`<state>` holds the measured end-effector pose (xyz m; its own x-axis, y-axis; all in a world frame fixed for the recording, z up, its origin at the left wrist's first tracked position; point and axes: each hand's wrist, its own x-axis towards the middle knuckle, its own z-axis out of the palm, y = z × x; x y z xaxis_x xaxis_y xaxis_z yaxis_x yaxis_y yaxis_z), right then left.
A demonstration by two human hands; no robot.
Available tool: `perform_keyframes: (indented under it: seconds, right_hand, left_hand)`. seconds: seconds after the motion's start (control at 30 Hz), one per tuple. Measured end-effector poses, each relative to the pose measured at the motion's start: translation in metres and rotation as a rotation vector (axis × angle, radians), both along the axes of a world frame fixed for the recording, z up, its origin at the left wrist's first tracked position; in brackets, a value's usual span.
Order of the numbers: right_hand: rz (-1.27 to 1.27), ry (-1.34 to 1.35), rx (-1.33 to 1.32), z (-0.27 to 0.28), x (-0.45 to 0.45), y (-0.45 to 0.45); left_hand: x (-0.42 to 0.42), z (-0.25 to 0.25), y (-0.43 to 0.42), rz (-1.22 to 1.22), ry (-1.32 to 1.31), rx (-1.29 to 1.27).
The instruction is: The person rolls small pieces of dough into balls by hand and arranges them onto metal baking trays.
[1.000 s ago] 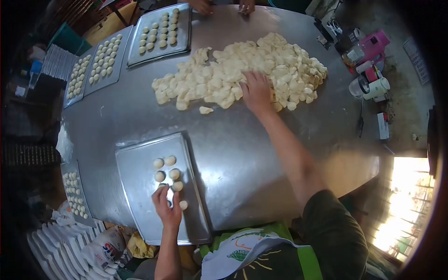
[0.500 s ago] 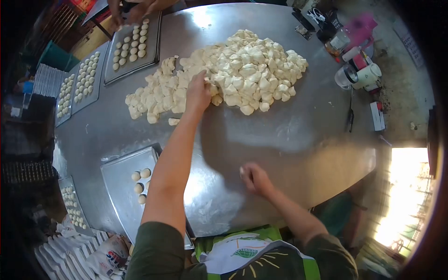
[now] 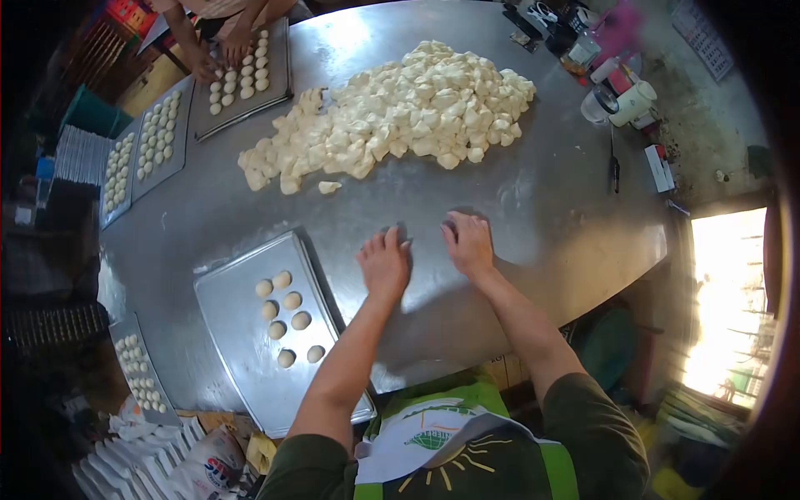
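My left hand (image 3: 385, 264) is palm down on the steel table, its fingers curled toward the surface. Just right of it, my right hand (image 3: 472, 245) is closed in a cupped shape, also low on the table. Whatever lies under either palm is hidden. Beyond both hands spreads a big heap of cut dough pieces (image 3: 433, 108), with one loose dough piece (image 3: 329, 187) at its near edge. Left of my left hand is a metal tray (image 3: 229, 321) bearing several round dough balls (image 3: 292, 301).
Across the table (image 3: 567, 217), another person's hands (image 3: 237, 46) work over a tray of dough balls (image 3: 247, 82). More filled trays (image 3: 158, 137) line the left edge. Bottles, a jug (image 3: 635, 102) and a dark-handled tool (image 3: 615, 171) are along the right edge.
My left hand has come back from the dough heap to the near table beside my right hand. My right hand has moved slightly forward. The camera view has shifted.
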<state>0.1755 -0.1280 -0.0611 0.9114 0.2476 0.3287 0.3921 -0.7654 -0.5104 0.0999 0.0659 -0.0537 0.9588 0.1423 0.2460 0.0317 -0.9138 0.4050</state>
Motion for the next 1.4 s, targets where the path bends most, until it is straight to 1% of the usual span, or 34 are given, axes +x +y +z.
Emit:
perform_keyframes:
  seconds: [0.03,0.07,0.1,0.13,0.17,0.2,0.27,0.3,0.33,0.37,0.43,0.47,0.5,0.53,0.57,0.6,0.63,0.7,0.77,0.83,0.87,0.9,0.93,0.97,1.03,1.07,1.1,1.13,1.17,1.2,1.23,1.3,1.37,1.4]
  right_hand:
    - [0.009,0.000,-0.001,-0.004,-0.011,0.007]
    - [0.101,0.082,-0.081,-0.011,-0.027,0.011]
    - [0.192,0.157,-0.161,-0.017,-0.037,0.013]
    - [0.282,0.232,-0.242,-0.015,-0.034,0.017]
    - [0.287,0.229,-0.242,-0.012,-0.026,0.011]
    - [0.346,0.260,-0.361,0.001,-0.020,-0.001]
    - [0.461,0.324,-0.601,0.018,-0.007,-0.021]
    - [0.468,0.335,-0.602,0.017,0.008,-0.014]
    - [0.388,0.099,-0.351,0.012,0.032,0.001]
    - [0.297,-0.130,-0.097,0.008,0.051,0.017]
    - [0.254,-0.055,-0.030,-0.001,0.065,0.052]
    - [0.204,0.005,0.036,-0.002,0.067,0.059]
    - [0.210,0.003,0.042,-0.006,0.058,0.055]
    - [0.389,-0.008,0.074,-0.008,0.038,0.048]
    - [0.567,-0.014,0.106,-0.010,0.030,0.040]
    - [0.568,-0.003,0.113,-0.009,0.033,0.030]
    - [0.547,-0.018,0.023,-0.007,0.039,0.014]
    - [0.508,-0.067,-0.163,-0.007,0.064,-0.006]
    - [0.407,-0.306,-0.133,-0.014,0.097,0.019]
    - [0.312,-0.177,-0.070,-0.011,0.117,0.056]
    - [0.324,-0.184,-0.060,-0.008,0.119,0.063]
    - [0.286,-0.115,-0.104,-0.005,0.118,0.068]
    - [0.251,-0.049,-0.150,-0.003,0.118,0.074]
    - [0.224,0.031,-0.200,0.000,0.109,0.078]
    - [0.273,0.187,-0.023,0.015,0.082,0.057]
    - [0.303,0.099,-0.015,0.023,0.066,0.045]
    - [0.328,0.013,-0.003,0.026,0.045,0.038]
    - [0.355,0.041,0.001,0.026,0.021,0.037]
    - [0.307,0.128,0.004,0.027,0.002,0.036]
    - [0.257,0.197,0.008,0.030,-0.011,0.042]
    - [0.273,0.195,0.007,0.032,-0.030,0.055]
    - [0.396,0.306,0.058,0.042,-0.090,0.088]
    - [0.595,0.286,0.056,0.063,-0.145,0.123]
    - [0.673,0.244,-0.022,0.077,-0.169,0.140]
  left_hand:
    - [0.002,-0.004,-0.011,-0.008,0.039,-0.070]
    - [0.004,-0.007,-0.014,-0.018,0.074,-0.139]
    - [-0.006,-0.009,-0.011,-0.011,0.063,-0.139]
    - [-0.030,-0.013,-0.006,-0.166,-0.010,-0.113]
    - [-0.043,-0.019,0.001,-0.323,-0.077,-0.086]
    - [-0.043,-0.022,0.019,-0.322,-0.072,-0.087]
    - [-0.039,-0.033,0.059,-0.233,-0.033,0.120]
    - [-0.018,-0.015,0.064,-0.204,-0.036,0.082]
    - [0.011,0.001,0.068,-0.171,-0.037,0.046]
    - [0.038,0.003,0.062,-0.164,-0.026,0.045]
    - [0.072,0.002,0.034,-0.007,-0.038,-0.062]
    - [0.063,-0.006,0.022,-0.003,-0.025,-0.060]
    - [0.051,-0.015,0.010,-0.087,0.042,-0.085]
    - [0.038,-0.022,0.003,-0.169,0.103,-0.111]
    - [0.017,-0.017,0.004,-0.204,0.000,-0.100]
    - [-0.004,-0.010,0.011,-0.245,-0.089,-0.092]
    - [-0.009,-0.011,0.027,-0.245,-0.079,-0.091]
    - [-0.007,-0.016,0.059,-0.081,0.068,0.101]
    - [0.043,-0.003,0.070,-0.074,-0.055,0.098]
    - [0.094,-0.022,0.068,0.029,-0.042,0.058]
    - [0.113,-0.010,0.058,0.047,-0.060,0.041]
    - [0.122,0.003,0.044,0.066,-0.077,0.022]
    - [0.120,0.000,0.036,0.024,-0.032,-0.012]
    - [0.110,-0.001,0.030,-0.010,0.026,-0.052]
    - [0.074,-0.001,0.028,-0.017,-0.007,-0.125]
    - [0.052,0.002,0.033,0.024,0.013,-0.122]
    - [0.027,0.004,0.040,-0.030,-0.016,-0.280]
    - [-0.002,0.007,0.047,-0.090,-0.047,-0.444]
    - [-0.034,0.013,0.053,-0.060,-0.034,-0.449]
    - [-0.067,0.021,0.058,-0.093,0.074,-0.513]
    - [-0.099,0.030,0.064,-0.136,0.181,-0.577]
    - [-0.168,0.063,0.079,-0.092,0.101,-0.669]
    - [-0.227,0.084,0.101,0.022,0.079,-0.583]
    - [-0.249,0.088,0.114,0.109,0.082,-0.568]
